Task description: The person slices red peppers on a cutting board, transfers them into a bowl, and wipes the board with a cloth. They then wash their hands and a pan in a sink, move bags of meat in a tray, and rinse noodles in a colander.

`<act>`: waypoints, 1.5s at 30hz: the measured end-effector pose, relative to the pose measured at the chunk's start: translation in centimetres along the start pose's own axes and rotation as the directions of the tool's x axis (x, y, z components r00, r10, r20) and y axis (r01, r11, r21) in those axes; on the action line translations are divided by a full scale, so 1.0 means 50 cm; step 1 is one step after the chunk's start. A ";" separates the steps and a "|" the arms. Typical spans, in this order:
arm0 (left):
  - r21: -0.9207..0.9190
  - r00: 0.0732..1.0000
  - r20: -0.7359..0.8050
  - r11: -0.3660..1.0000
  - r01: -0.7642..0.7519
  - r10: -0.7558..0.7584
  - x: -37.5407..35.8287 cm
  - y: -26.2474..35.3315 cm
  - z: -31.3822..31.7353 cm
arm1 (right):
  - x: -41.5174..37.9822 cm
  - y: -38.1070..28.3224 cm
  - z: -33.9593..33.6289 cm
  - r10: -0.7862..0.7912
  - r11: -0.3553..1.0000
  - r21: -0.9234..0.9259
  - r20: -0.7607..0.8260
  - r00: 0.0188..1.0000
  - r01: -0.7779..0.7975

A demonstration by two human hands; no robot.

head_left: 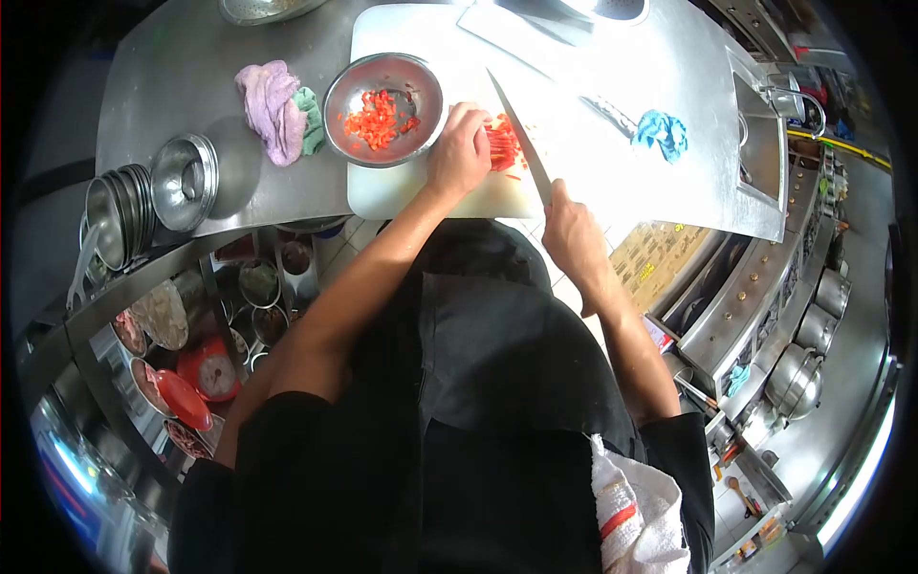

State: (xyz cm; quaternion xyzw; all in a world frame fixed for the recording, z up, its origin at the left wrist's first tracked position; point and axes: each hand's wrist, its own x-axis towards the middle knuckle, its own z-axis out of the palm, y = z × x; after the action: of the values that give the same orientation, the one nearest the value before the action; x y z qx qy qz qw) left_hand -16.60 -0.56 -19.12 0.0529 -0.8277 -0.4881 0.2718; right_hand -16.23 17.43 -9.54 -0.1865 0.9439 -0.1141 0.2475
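Observation:
My right hand (572, 230) is wrapped round the handle of a long knife (521, 137), whose blade points up and away across the white cutting board (411, 196). Just left of the blade lie sliced red pepper strips (501, 145). My left hand (461, 153) rests with curled fingers against the left side of these strips, pressing on them. Beside that hand, on the board's left part, stands a steel bowl (342, 88) with diced red pieces (375, 122) in it. Small red bits lie around the strips.
A pink cloth (272, 110) and a green cloth (310, 121) lie left of the bowl. Farther left are stacked steel bowls (184, 182). A large blade (507, 38) lies at the board's back, its handle near a blue cloth (660, 135). A sink (762, 158) is at right.

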 end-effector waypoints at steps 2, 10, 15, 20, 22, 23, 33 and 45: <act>-0.004 0.999 0.036 1.000 0.030 -0.030 -0.014 -0.015 0.014 | -0.019 -0.014 -0.002 0.008 1.000 -0.010 0.005 1.000 -0.008; 0.272 0.989 0.137 0.959 -0.085 0.049 -0.013 -0.012 0.033 | -0.040 0.007 0.055 0.004 1.000 -0.014 0.054 0.999 -0.003; 0.276 0.976 0.211 0.955 -0.113 0.055 -0.022 -0.016 0.030 | 0.108 -0.004 0.073 -0.103 0.992 0.064 -0.090 0.991 0.108; 0.102 0.998 0.063 0.994 -0.028 0.022 -0.020 -0.021 0.029 | -0.005 -0.016 0.008 -0.075 0.995 0.066 0.006 0.997 0.075; 0.100 0.998 0.062 0.995 -0.021 0.015 -0.017 -0.020 0.033 | -0.028 -0.008 0.018 -0.011 1.000 -0.007 0.077 0.997 0.011; 0.120 0.997 0.072 0.993 -0.020 0.011 -0.017 -0.019 0.034 | -0.017 -0.003 0.037 -0.017 1.000 -0.010 0.082 0.997 0.018; 0.171 0.998 0.041 0.983 -0.058 0.052 -0.026 -0.014 0.051 | 0.143 0.034 0.099 -0.429 0.604 0.693 -0.134 0.893 0.394; 0.447 0.989 -0.128 0.886 0.120 -0.069 -0.086 0.046 0.095 | 0.177 0.141 0.075 -0.370 0.911 0.224 0.073 0.926 0.346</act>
State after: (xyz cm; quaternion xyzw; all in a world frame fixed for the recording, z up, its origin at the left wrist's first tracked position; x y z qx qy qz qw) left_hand -14.95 5.84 -20.70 0.1817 -0.8991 -0.2906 0.2723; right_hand -23.55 19.71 -18.65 -0.3360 0.8608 -0.2443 0.2938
